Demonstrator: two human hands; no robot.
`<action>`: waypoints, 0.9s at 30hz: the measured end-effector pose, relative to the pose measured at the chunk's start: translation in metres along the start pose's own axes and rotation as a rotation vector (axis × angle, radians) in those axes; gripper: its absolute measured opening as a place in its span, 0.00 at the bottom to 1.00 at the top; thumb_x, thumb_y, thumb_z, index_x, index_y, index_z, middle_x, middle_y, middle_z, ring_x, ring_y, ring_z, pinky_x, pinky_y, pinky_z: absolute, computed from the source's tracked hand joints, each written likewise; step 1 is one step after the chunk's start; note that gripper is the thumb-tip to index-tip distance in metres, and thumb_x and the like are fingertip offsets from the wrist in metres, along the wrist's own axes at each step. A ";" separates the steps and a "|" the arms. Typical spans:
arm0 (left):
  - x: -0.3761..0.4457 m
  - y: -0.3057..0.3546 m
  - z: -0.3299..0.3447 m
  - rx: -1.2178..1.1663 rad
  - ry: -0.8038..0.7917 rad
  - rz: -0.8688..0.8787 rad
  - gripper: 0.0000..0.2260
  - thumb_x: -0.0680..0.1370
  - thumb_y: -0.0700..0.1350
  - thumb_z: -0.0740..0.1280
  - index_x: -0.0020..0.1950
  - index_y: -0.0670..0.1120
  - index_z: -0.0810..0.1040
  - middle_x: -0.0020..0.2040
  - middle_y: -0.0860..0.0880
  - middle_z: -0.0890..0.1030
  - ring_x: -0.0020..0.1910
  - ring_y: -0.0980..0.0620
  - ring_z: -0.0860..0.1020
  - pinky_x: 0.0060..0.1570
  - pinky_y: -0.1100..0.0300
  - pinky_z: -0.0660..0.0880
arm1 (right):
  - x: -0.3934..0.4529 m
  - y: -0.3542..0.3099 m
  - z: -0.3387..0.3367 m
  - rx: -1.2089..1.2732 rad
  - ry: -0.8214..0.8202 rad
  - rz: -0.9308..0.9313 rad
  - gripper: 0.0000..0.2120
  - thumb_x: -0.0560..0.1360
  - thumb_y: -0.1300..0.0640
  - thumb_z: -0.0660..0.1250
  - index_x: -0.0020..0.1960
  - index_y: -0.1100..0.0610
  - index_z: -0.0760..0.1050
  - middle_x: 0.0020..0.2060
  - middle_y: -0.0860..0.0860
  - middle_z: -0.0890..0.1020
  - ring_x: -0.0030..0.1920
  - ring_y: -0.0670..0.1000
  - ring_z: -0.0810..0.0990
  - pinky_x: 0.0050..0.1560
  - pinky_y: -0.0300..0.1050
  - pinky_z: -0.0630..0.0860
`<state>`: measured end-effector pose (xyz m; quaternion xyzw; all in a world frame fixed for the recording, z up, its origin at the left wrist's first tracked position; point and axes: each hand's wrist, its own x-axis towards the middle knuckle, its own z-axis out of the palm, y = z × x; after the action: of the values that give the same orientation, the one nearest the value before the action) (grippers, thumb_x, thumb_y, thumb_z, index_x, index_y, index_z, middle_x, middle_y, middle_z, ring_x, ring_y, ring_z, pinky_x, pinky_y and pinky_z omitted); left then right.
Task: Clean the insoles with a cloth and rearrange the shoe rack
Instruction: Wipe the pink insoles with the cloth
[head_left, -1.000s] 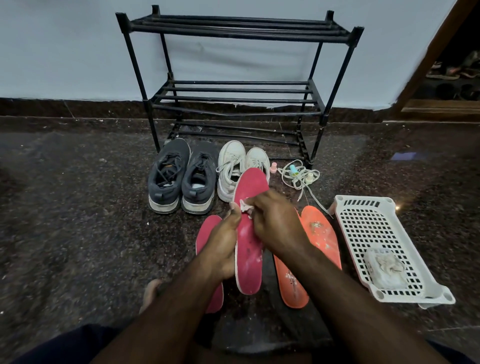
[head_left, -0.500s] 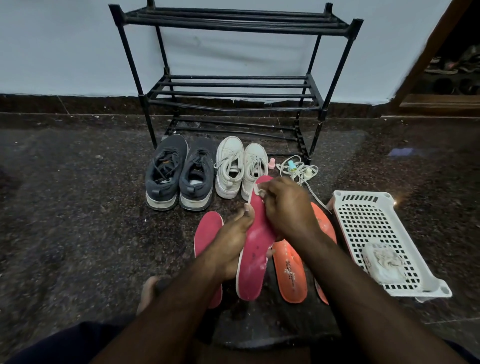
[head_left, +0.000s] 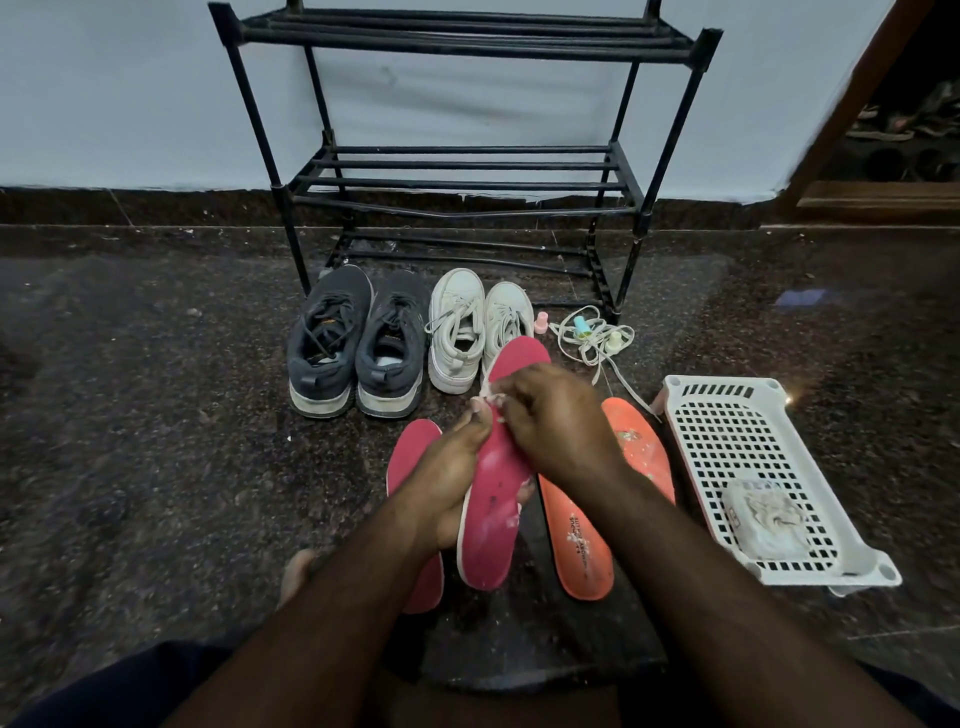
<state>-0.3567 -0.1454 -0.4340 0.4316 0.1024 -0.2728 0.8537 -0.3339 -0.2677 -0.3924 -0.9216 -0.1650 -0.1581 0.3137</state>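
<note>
My left hand (head_left: 451, 475) grips a pink insole (head_left: 493, 509) by its left edge and holds it tilted above the floor. My right hand (head_left: 558, 421) pinches a small pale cloth (head_left: 488, 399) against the insole's upper part. A second pink insole (head_left: 410, 452) lies flat under my left forearm. Two orange insoles (head_left: 582, 540) lie to the right, partly hidden by my right arm. The black shoe rack (head_left: 462, 171) stands bare against the wall.
A dark grey pair of sneakers (head_left: 358, 343) and a white pair (head_left: 467, 327) stand in front of the rack. Loose white laces with small bottles (head_left: 592, 335) lie beside them. A white plastic basket (head_left: 753, 441) at right holds a crumpled pale cloth (head_left: 766, 519). Dark stone floor all around.
My right hand with the cloth slid up toward the insole's toe, then back down a little. The insole tilted slightly rightward in my left hand.
</note>
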 end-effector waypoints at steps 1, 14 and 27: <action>0.000 0.000 -0.002 0.023 0.003 -0.004 0.33 0.77 0.62 0.62 0.76 0.43 0.65 0.42 0.42 0.81 0.32 0.46 0.79 0.33 0.54 0.77 | 0.002 0.004 -0.001 -0.021 0.040 0.007 0.08 0.70 0.67 0.69 0.47 0.59 0.84 0.42 0.54 0.84 0.45 0.55 0.81 0.48 0.36 0.67; -0.001 0.009 -0.011 -0.031 -0.077 -0.105 0.36 0.80 0.69 0.49 0.49 0.46 0.88 0.47 0.40 0.84 0.30 0.47 0.79 0.30 0.58 0.74 | 0.016 0.011 -0.043 0.648 0.078 0.399 0.11 0.74 0.67 0.68 0.48 0.53 0.84 0.49 0.53 0.83 0.42 0.56 0.84 0.48 0.59 0.82; -0.003 0.001 0.005 -0.067 -0.003 -0.092 0.24 0.83 0.61 0.52 0.58 0.45 0.79 0.41 0.43 0.85 0.34 0.47 0.83 0.34 0.58 0.78 | 0.005 0.007 -0.006 0.003 0.094 0.098 0.09 0.70 0.68 0.68 0.48 0.57 0.80 0.45 0.52 0.81 0.47 0.52 0.78 0.50 0.40 0.70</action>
<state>-0.3592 -0.1474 -0.4290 0.3973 0.1299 -0.3089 0.8543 -0.3273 -0.2760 -0.3895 -0.9197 -0.1051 -0.1854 0.3297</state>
